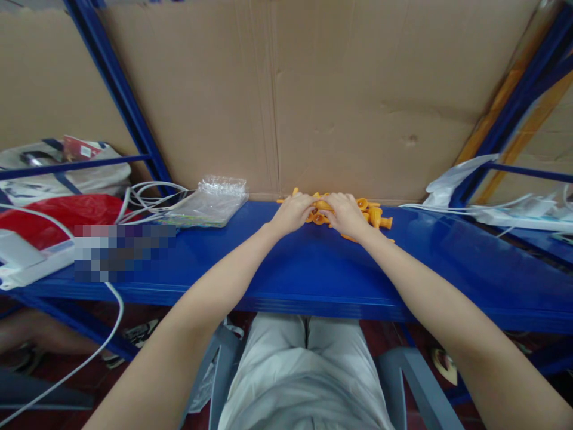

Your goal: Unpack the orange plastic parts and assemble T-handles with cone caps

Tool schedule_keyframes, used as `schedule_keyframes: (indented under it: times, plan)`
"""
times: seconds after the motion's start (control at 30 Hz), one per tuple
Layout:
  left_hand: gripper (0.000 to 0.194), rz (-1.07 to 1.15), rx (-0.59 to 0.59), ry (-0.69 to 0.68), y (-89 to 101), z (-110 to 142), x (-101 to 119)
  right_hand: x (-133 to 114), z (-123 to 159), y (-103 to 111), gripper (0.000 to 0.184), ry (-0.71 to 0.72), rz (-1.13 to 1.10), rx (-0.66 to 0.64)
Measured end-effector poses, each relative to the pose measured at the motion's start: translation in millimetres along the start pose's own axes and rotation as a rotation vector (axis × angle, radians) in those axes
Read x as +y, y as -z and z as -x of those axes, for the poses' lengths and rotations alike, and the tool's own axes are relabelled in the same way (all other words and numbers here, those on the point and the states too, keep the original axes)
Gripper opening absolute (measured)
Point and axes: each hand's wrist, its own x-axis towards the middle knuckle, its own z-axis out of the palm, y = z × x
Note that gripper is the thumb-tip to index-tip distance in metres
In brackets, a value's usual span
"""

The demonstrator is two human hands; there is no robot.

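Observation:
Several orange plastic pieces (379, 218) lie heaped at the back of the blue shelf top (304, 269), close to the cardboard wall. Some have round cup-like ends; their exact kind is too small to make out. Both arms reach forward to the heap. On its left side my left hand (293, 214) has its fingers curled over the pieces. My right hand (345, 215) is closed just beside it, fingertips pointing inward. Between the two hands an orange plastic piece (323, 206) shows, and the fingers of both close on it. The hands hide part of the heap.
Clear plastic bags (215, 200) lie in a stack to the left. Beyond them are white cables (156, 186), a red plastic bag (76, 215) and a power strip (36, 263). Another power strip (528, 216) sits at the right. Blue metal posts (116, 89) frame the cardboard (335, 89).

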Motion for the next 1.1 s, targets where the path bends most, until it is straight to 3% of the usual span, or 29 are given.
schedule_keyframes:
  times: [0.5,0.77,0.97,1.1]
  plan:
    - [0.025,-0.09,-0.094,0.081,11.7,-1.8,12.4,1.3,0.4,-2.7,0.033,0.056,0.047,0.023]
    - [0.017,0.304,-0.188,0.194,10.3,-7.7,8.4,3.3,-0.4,1.6,0.032,0.155,0.156,0.015]
    - [0.017,0.687,-0.298,0.414,10.2,-9.8,4.1,1.4,-0.8,2.2,0.033,0.202,0.207,-0.009]
    - [0.017,0.892,-0.37,0.582,20.3,-8.5,5.7,0.5,-0.9,1.7,0.031,0.233,0.194,-0.003]
